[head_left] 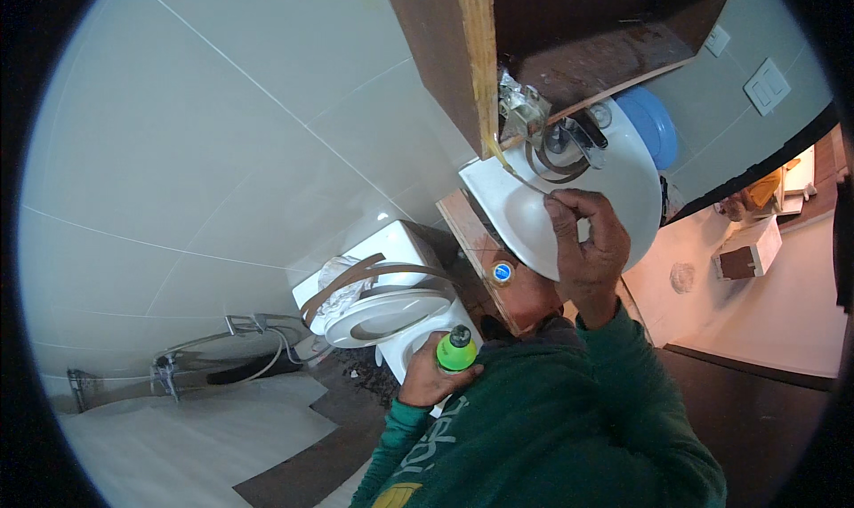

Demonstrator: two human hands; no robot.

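Observation:
My right hand (592, 241) pinches a thin stick (527, 181), perhaps a small brush, over the washbasin. The stick's yellowish far end is at the lower corner of a wooden cabinet's raw front edge (478, 54). Yellowish smears show on that edge; I cannot tell if the stick touches it. My left hand (425, 382) is wrapped round a bright green bottle (457, 355) with a dark top, held close to my body. A coiled brown strip (569, 172) lies in the white washbasin (516, 210) below the cabinet, beside metal hardware (525, 108).
Left of the basin stands a white toilet (391, 317) with a long brown strip (342, 286) across it. A round blue-topped container (503, 272) sits on a brown board (467, 228). A blue basin (648, 125) is behind the washbasin. Wall taps (165, 370) are at lower left.

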